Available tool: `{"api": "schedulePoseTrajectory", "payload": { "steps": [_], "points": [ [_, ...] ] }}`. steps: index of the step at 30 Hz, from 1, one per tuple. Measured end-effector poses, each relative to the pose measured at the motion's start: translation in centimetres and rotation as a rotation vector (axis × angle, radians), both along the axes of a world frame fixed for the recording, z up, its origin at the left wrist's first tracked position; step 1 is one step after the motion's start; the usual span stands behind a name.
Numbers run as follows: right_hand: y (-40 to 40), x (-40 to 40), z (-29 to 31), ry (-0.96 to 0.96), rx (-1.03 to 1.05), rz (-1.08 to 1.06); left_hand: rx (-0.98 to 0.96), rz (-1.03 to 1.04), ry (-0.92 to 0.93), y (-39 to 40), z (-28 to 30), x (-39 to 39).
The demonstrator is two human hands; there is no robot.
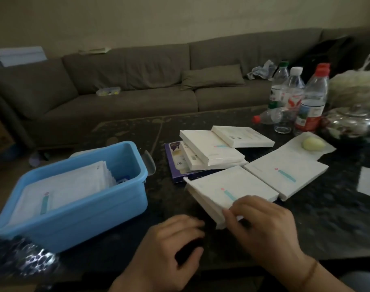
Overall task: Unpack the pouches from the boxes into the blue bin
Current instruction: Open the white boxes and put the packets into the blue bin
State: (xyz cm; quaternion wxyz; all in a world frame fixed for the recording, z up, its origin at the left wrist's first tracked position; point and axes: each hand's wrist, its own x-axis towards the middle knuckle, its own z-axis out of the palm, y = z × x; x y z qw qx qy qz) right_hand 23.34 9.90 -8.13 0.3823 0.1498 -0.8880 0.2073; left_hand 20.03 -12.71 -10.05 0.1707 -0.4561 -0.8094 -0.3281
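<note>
A person's right hand [262,226] pinches the near corner of a white box [228,192] on the dark table [327,218]; the left hand [171,247] rests beside it, fingers loosely curled, gripping nothing. The box runs away rightward. The blue bin [78,218], to the left, already holds white pouches [59,190].

A blue bin [78,207] sits left on the table, a stack of white pouches [59,186] leaning inside. Right of it lie white boxes: three piled [213,150], one flat [285,173], and the nearest [226,192] tilted, its near corner lifted.
</note>
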Motion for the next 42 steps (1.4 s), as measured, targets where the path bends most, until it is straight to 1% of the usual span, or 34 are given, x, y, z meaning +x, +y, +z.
{"api": "schedulePoseTrajectory", "payload": {
  "steps": [4, 6, 8, 10, 13, 15, 16, 19, 22, 26, 30, 35, 38, 42],
  "points": [
    [0.8, -0.3, 0.5, 0.007, -0.344, -0.015, 0.047, 0.027, 0.034, 1.9, 0.5, -0.5],
    [0.9, -0.1, 0.8, 0.007, -0.459, 0.021, 0.053, 0.029, 0.066, 2.9, 0.9, -0.8],
    [1.0, 0.0, 1.1, 0.019, -0.548, 0.043, 0.036, 0.038, 0.111, 4.0, 1.0, -1.2],
    [1.2, -0.1, 1.3, 0.016, -0.617, 0.029, -0.02, 0.054, 0.143, 5.0, 1.1, -1.5],
    [1.5, -0.1, 1.4, 0.035, -0.651, 0.017, -0.135, 0.111, 0.179, 6.2, 1.5, -1.7],
    [1.6, -0.2, 1.5, 0.059, -0.641, 0.019, -0.174, 0.168, 0.235, 6.9, 1.7, -1.7],
    [1.6, -0.2, 1.5, 0.072, -0.631, 0.023, -0.16, 0.185, 0.268, 7.1, 1.6, -1.8],
    [1.6, -0.3, 1.3, 0.1, -0.579, 0.026, -0.021, 0.211, 0.366, 7.2, 1.0, -1.9],
    [1.6, -0.1, 1.0, 0.08, -0.508, 0.015, 0.103, 0.233, 0.461, 6.6, 0.2, -1.9],
    [1.5, 0.2, 1.1, 0.053, -0.492, 0.038, 0.162, 0.17, 0.551, 5.2, -0.1, -1.8],
    [1.4, 0.3, 0.9, 0.068, -0.485, 0.038, 0.211, 0.201, 0.613, 4.4, -0.2, -1.8],
    [1.6, 0.6, 0.4, 0.06, -0.437, 0.059, 0.335, 0.221, 0.624, 3.7, 1.2, -1.7],
    [1.5, 0.8, -0.1, 0.066, -0.309, 0.099, 0.419, 0.24, 0.609, 3.2, 3.3, -1.3],
    [1.6, 0.9, -1.1, 0.09, -0.048, 0.199, 0.478, 0.285, 0.561, 2.4, 6.4, -0.5]
  ]
}}
